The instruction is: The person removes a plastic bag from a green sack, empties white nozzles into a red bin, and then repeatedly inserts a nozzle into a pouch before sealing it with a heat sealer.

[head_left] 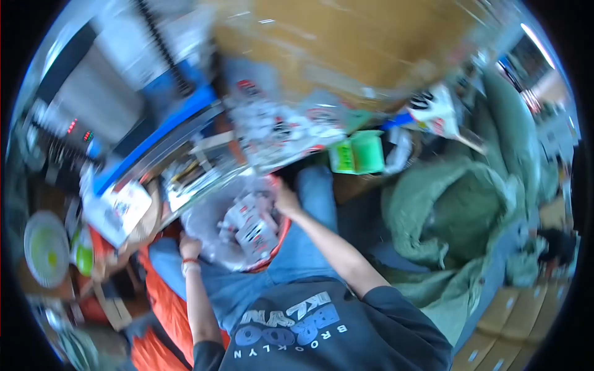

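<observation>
On my lap, over blue jeans, sits a red-rimmed basket (279,238) lined with a clear plastic bag (207,219). Several white packets with red and black print (250,226) lie inside it. My left hand (190,247), with a red band at the wrist, grips the bag's near left edge. At the far right rim, beside the packets, my right hand (284,201) closes on the bag. The picture is blurred by motion, so the fingers show poorly.
More printed packets (278,127) lie on a blue-edged bench (161,139) ahead. Behind it is a big cardboard box (346,43), with a small green box (359,153) to the right. Green cloth (458,210) is heaped at right. Orange cloth (164,297) lies at lower left, cartons (507,321) at lower right.
</observation>
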{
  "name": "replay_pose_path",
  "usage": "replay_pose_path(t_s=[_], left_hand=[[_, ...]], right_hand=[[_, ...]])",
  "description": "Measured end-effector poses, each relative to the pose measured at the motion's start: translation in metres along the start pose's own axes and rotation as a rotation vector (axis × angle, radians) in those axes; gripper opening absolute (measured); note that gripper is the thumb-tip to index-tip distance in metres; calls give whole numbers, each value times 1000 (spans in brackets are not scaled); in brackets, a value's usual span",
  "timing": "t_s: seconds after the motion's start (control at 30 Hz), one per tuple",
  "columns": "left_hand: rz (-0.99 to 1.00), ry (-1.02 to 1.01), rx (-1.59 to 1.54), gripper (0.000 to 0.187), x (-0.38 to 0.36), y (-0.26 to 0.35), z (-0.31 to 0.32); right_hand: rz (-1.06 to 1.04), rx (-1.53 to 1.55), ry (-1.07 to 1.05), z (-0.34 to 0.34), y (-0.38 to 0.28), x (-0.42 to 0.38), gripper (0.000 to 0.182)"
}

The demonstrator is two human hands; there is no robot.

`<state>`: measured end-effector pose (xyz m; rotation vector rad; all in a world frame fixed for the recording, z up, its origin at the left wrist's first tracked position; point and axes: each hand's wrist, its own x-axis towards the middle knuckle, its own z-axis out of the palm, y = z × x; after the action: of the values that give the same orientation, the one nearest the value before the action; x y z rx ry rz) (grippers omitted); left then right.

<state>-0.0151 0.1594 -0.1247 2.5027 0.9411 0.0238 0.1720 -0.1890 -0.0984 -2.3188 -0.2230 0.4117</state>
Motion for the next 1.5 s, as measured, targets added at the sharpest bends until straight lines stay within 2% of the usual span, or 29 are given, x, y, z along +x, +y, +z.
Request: replay_pose_path(t_s=[0.03, 0.07, 0.1, 0.13, 0.17, 0.2, 0.23, 0.27, 0.3, 0.33, 0.4, 0.43, 0.5, 0.57, 0.63, 0.73, 0.87, 0.93, 1.0, 1.03, 1.07, 1.13, 1.2, 1.27, 1.33, 1.37, 1.43, 1.47, 1.5], left_hand=[[0, -9, -25, 53, -11, 0, -1], [-51, 43, 116, 50, -27, 10, -1], [32, -25, 270, 39, -40, 19, -9], [0, -55, 329, 28, -51, 30, -18], [-106, -6, 300, 31, -50, 26, -8], [-1, -169, 305, 47, -46, 8, 1], [-27, 88, 355, 67, -69, 38, -14], [10, 158, 341, 76, -87, 61, -35], [86, 292, 340, 72, -104, 82, -54], [157, 295, 206, 71, -115, 89, -68], [311, 257, 1, 51, -136, 95, -99], [301, 279, 13, 51, -132, 93, -121], [321, 337, -257, 27, -136, 93, -162], [453, 683, -239, 19, -110, 96, -211], [457, 789, -141, 23, -74, 88, -241], [482, 851, 99, 48, 4, 82, -261], [348, 787, 433, 74, 76, 74, -248], [226, 630, 568, 73, 88, 67, -235], [247, 675, 464, 72, 90, 65, -228], [113, 517, 571, 69, 82, 76, -235], [191, 600, 536, 66, 84, 70, -228], [244, 703, 567, 66, 88, 63, -217], [197, 637, 610, 64, 87, 65, -218], [111, 522, 654, 64, 81, 72, -222], [93, 533, 739, 63, 84, 68, -220], [111, 545, 743, 63, 94, 65, -221], [230, 720, 733, 61, 96, 49, -213], [120, 623, 708, 57, 91, 57, -216], [178, 670, 618, 55, 92, 53, -213]], right_hand=[[-59, -11, 30, 1, -3, 5, 76], [-84, -26, 7, 5, -4, 14, 76], [-179, -21, 15, 5, -6, 20, 71], [-153, -55, -27, 14, -2, 30, 68], [-154, -79, -25, 11, -13, 30, 67], [-147, -101, -18, 7, -25, 26, 66], [-139, -124, 1, 9, -25, 25, 67], [-129, -149, 32, 9, -26, 25, 68], [-113, -169, 54, 11, -28, 19, 69], [-97, -191, 81, 10, -29, 11, 70], [-81, -176, 97, 6, -28, -2, 70], [-75, -162, 103, 5, -25, -6, 69], [-96, -185, 178, 4, 0, 3, 66], [-85, -218, 229, 5, 23, 9, 63], [-91, -225, 246, -2, 32, 13, 58], [-223, -260, 250, -15, 41, 25, 56], [-106, -249, 162, -27, 27, 30, 58], [-246, -160, 204, -19, 46, 33, 58], [-232, -254, 280, -18, 37, 14, 57], [-309, -269, 321, -32, 10, -5, 55], [-382, -284, 352, -39, -7, -21, 53], [-383, -291, 275, -29, -11, -25, 50], [-89, -291, -482, -13, -23, -17, 51], [-215, -337, -524, 53, 25, -12, 55], [58, -456, -1019, 80, -3, -4, 56], [56, -442, -1004, 96, 2, 0, 56], [-16, -90, -612, 138, 33, -3, 75], [35, -156, -504, 107, 1, -15, 53], [-31, -238, -452, 90, -9, -23, 48]])
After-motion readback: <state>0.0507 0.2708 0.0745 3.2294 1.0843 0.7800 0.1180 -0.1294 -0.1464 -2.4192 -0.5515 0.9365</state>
